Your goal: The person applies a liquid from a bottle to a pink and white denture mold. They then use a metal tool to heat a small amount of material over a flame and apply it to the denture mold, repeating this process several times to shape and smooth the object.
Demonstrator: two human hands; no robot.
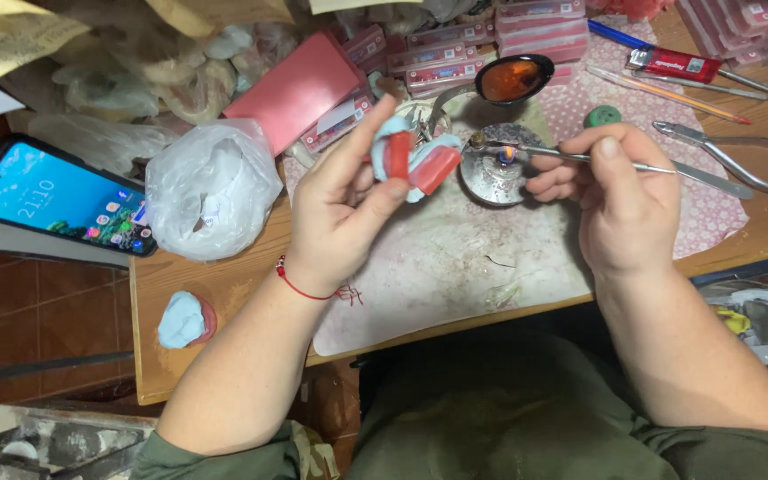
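My left hand [340, 209] holds up a pale blue cast with red wax blocks [415, 162] on it, gripped between thumb and fingers. My right hand [611, 191] pinches a thin metal instrument [571, 157] like a pen. Its tip sits in the small flame of a round metal burner [493, 173] between the two hands. The cast hangs just left of the flame, above a stained white mat [437, 267].
A spoon-like ladle with orange melted wax [513, 78] lies behind the burner. Pliers [726, 156], pencils and a red tube [673, 62] lie at right. A lit phone [55, 196], white plastic bag [211, 187], red slab [295, 89] and another blue cast [184, 320] are at left.
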